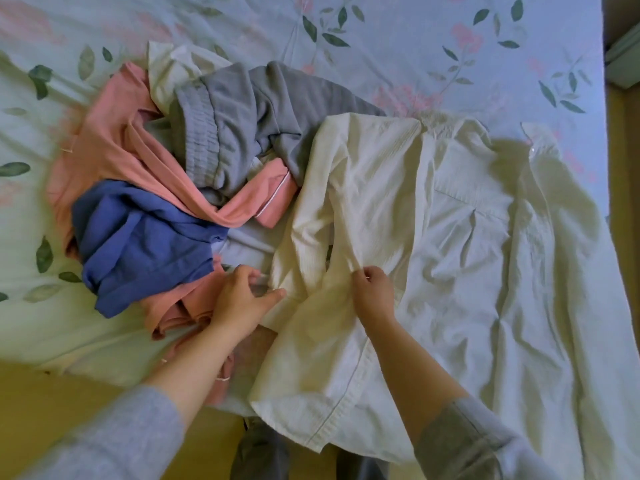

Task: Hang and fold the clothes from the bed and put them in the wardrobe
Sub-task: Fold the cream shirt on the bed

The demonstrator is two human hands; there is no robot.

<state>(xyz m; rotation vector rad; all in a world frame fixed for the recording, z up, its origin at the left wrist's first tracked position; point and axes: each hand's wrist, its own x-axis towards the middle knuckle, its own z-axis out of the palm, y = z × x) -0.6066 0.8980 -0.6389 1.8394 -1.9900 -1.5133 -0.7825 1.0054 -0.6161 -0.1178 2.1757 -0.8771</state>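
A white shirt (450, 244) lies spread over the right half of the bed, its hem hanging over the near edge. My left hand (242, 299) grips the shirt's left edge beside the clothes pile. My right hand (372, 292) pinches a fold of the shirt near its middle. Left of the shirt lies a heap: grey trousers (239, 133) on top, a pink garment (117, 140) under them, and a blue garment (145, 244) at the front.
The bed wears a pale floral sheet (415, 39). A yellowish floor (52, 403) shows along the near edge. At the far right stands a light piece of furniture (623, 53). Another white garment (166, 67) peeks out behind the heap.
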